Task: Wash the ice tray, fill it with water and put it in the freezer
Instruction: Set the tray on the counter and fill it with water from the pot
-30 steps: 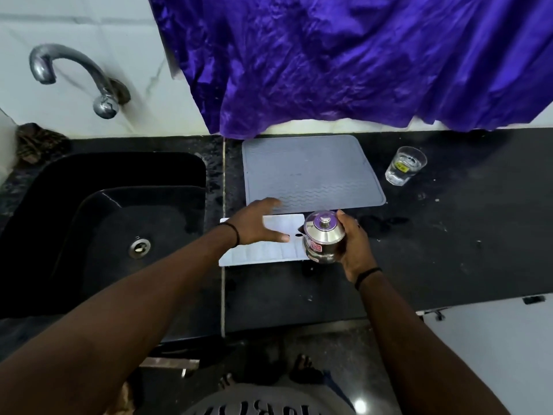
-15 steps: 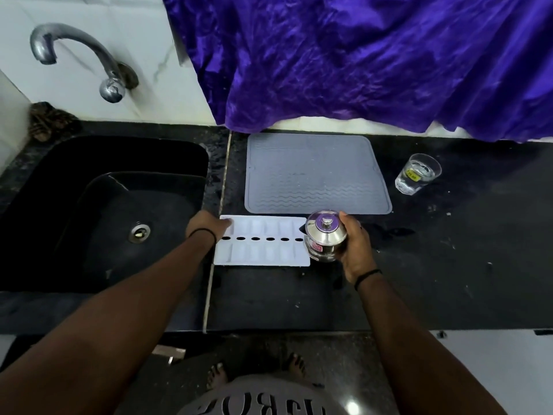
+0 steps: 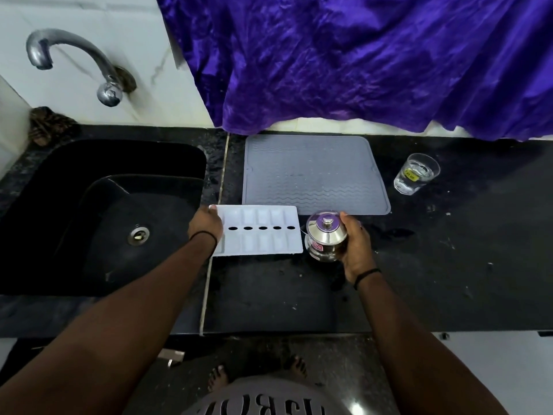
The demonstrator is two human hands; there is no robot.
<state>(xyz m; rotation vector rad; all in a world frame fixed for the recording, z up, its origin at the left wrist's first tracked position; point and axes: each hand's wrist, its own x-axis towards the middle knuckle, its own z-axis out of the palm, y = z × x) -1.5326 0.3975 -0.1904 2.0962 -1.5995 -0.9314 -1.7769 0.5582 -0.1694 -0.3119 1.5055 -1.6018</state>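
A white ice tray (image 3: 263, 232) with two rows of cells and a line of oval holes lies flat on the black counter (image 3: 449, 265), just right of the sink. My left hand (image 3: 205, 227) grips its left end. My right hand (image 3: 354, 244) is wrapped around a small steel lidded pot (image 3: 326, 235) with a purple ring on its lid, standing right beside the tray's right end.
A black sink (image 3: 98, 217) with a drain (image 3: 138, 235) lies to the left, under a steel tap (image 3: 74, 61). A grey ribbed mat (image 3: 311, 172) lies behind the tray. A glass of water (image 3: 416, 173) stands at the right. Purple cloth (image 3: 359, 61) hangs over the back wall.
My left hand slid from the tray's middle to its left end and closed on it. My right hand stayed on the steel pot.
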